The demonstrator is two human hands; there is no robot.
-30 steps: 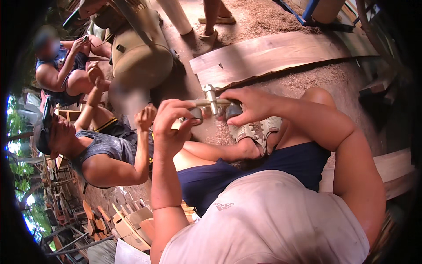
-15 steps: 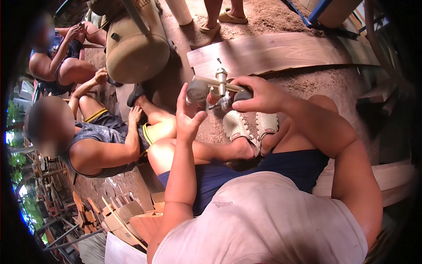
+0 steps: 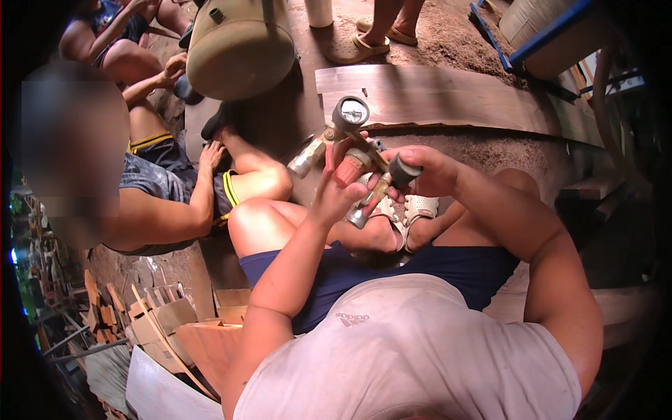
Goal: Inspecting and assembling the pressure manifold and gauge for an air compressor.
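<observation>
Above my knees I hold an air pressure regulator (image 3: 354, 159) with two round black-rimmed gauges, a red knob and metal fittings. One gauge (image 3: 351, 112) faces up at its far end; the other gauge (image 3: 404, 168) is at the right. My left hand (image 3: 337, 192) is closed around the regulator's body from the near left side, its fingers partly hidden behind the red knob (image 3: 350, 168). My right hand (image 3: 430, 171) grips the right gauge, thumb on top and fingers curled underneath. A metal valve end (image 3: 302, 162) points out to the left.
A person (image 3: 164, 182) sits close on my left, another farther behind. A beige tank (image 3: 241, 52) stands ahead left. A wooden board (image 3: 448, 94) lies on the ground ahead, with a standing person's clogs (image 3: 357, 49) beyond. Wood scraps (image 3: 157, 315) lie at lower left.
The regulator has turned, so its gauge face and red knob now show. My left hand has moved from beside the left gauge to grip the body. The view has shifted slightly.
</observation>
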